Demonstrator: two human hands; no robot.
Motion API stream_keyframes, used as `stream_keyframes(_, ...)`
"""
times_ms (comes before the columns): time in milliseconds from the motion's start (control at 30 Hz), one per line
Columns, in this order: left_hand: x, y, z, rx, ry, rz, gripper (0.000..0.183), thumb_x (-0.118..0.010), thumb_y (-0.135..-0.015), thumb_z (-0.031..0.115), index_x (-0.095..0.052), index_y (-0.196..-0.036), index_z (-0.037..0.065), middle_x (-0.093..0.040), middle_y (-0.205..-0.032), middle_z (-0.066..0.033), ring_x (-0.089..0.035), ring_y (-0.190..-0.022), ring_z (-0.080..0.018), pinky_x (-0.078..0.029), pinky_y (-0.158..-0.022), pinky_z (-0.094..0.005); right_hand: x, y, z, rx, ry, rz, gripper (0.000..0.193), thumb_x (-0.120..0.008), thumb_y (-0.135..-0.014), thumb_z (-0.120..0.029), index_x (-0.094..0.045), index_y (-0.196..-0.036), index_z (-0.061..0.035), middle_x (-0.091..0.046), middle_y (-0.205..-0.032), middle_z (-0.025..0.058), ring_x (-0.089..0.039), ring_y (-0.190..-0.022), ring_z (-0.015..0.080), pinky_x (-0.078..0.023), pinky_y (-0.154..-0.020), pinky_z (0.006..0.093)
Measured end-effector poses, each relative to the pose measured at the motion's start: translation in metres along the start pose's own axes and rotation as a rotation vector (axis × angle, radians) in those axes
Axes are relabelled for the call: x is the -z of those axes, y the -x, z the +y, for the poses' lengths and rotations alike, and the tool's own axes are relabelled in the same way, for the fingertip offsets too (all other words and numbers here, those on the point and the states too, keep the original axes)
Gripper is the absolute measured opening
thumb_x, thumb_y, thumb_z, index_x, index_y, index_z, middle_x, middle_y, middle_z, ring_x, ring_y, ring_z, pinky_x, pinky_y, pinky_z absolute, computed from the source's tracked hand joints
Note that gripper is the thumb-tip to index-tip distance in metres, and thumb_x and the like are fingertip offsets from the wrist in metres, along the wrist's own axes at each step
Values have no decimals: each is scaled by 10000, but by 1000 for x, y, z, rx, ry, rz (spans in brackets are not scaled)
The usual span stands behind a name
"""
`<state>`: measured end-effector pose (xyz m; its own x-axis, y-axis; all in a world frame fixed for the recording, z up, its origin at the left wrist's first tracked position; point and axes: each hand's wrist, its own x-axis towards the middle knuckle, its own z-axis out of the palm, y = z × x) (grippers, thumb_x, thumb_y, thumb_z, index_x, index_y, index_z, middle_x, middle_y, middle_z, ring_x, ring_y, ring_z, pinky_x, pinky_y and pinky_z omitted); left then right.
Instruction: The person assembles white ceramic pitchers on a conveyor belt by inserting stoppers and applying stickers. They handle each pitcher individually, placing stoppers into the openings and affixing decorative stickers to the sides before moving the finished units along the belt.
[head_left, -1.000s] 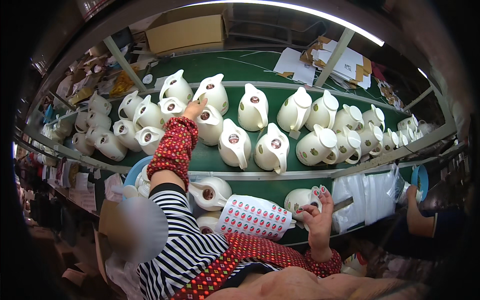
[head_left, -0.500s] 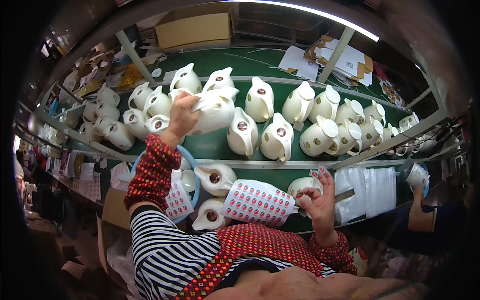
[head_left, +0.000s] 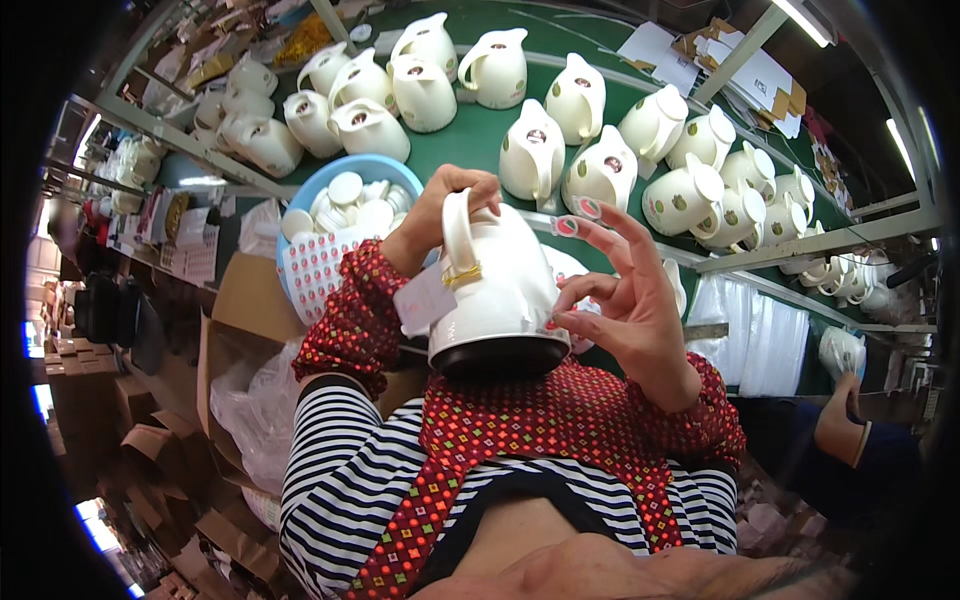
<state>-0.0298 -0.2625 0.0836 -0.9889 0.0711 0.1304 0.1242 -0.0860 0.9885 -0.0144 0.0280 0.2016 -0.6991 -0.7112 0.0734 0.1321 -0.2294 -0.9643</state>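
Far bench: I see white jugs [head_left: 530, 150] packed close, with narrow green gaps between them.
Left: the blue basin [head_left: 345, 205] of lids blocks my reach.
Near centre: the held jug [head_left: 495, 290] fills the space between both hands.
Right: clear plastic bags [head_left: 760, 340] hang there.

Head-worn fisheye, looking down, close over workbench [head_left: 470, 140]

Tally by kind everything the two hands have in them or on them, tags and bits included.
white jug, handle in the left hand: 1
round stickers on fingertips of the right hand: 2
paper tag on the jug: 1
yellow band on the handle: 1
Total: 5
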Motion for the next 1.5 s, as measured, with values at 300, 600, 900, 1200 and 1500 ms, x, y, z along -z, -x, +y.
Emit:
stream_keyframes(300, -33, -19, 2, 58, -157, -178, 420, -794, -952, 356, -751, -729, 3, -669, -666, -13, -585, -646, -65, -451, -602, -269, -7, 4, 1, -135, 176, -50, 969, -737, -827, 163, -213, -1619, -30, -308, -1596, 257, -697, -940, 157, -578, -893, 309)
stream_keyframes(600, -46, -29, -8, 10, -85, -275, 371, -791, -962, 287, -738, -757, -17, -642, -663, 26, -549, -647, -43, -437, -585, -257, -3, 9, 14, -11, 416, -152, 980, -716, -790, 180, -247, -1621, -44, -304, -1615, 195, -689, -918, 154, -513, -992, 360)
stream_keyframes(900, -47, -32, -11, 9, -70, -268, 385, -789, -969, 256, -693, -703, -5, -542, -627, 76, -459, -636, -13, -374, -546, -251, -9, 9, 30, 50, 568, -150, 962, -733, -785, 167, -322, -1607, -118, -290, -1606, 207, -701, -912, 164, -493, -1029, 386)
stream_keyframes(1200, -50, -24, -4, 28, -81, -252, 413, -810, -946, 275, -666, -678, -5, -537, -608, 64, -463, -620, -11, -365, -543, -253, -3, 14, 47, 278, 827, -126, 1040, -889, -721, 1, -341, -1596, -115, -286, -1621, 225, -668, -1019, 230, -537, -966, 402)
stream_keyframes(1500, -39, -16, 17, -34, -187, -223, 272, -850, -883, 233, -735, -819, -5, -676, -720, -18, -584, -700, -57, -469, -642, -262, 0, 14, 54, 112, 940, -95, 1445, -993, -586, -531, -133, -1662, -96, -166, -1674, 269, -112, -1581, 468, -248, -1237, 582)
